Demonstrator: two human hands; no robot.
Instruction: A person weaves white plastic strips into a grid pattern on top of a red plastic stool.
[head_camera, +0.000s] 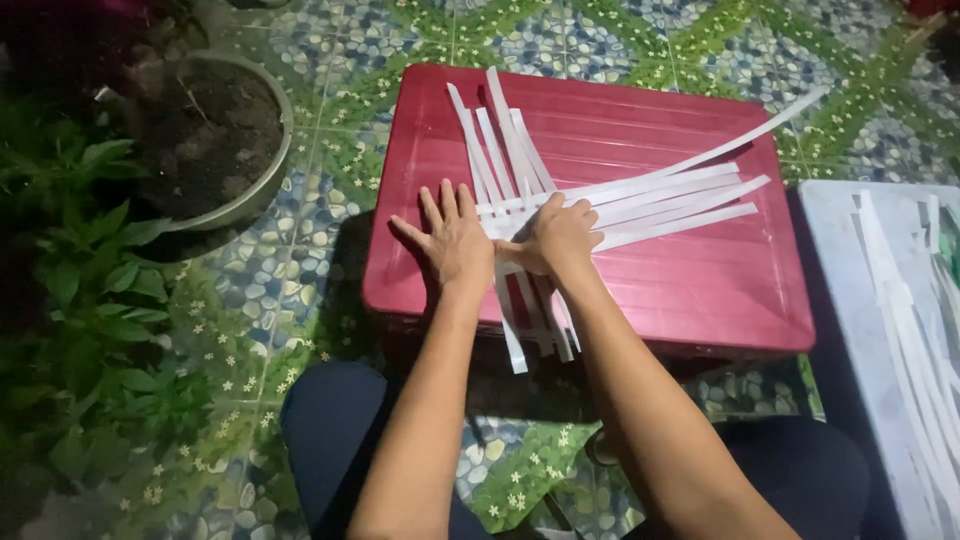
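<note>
Several long white strips (640, 190) lie crossed in a woven patch on a red plastic lid (700, 290). One set runs toward me and overhangs the lid's near edge; the other fans out to the right. My left hand (452, 240) lies flat with fingers spread, pressing on the left side of the crossing. My right hand (560, 235) rests beside it with fingers curled over the strips where they cross. The woven middle is partly hidden under both hands.
A round pot of soil (215, 130) stands at the left with green leafy plants (90, 290) in front of it. A grey lid (860, 360) at the right carries more loose white strips (920, 330). The floor is patterned pebble tile (300, 270). My knees show at the bottom.
</note>
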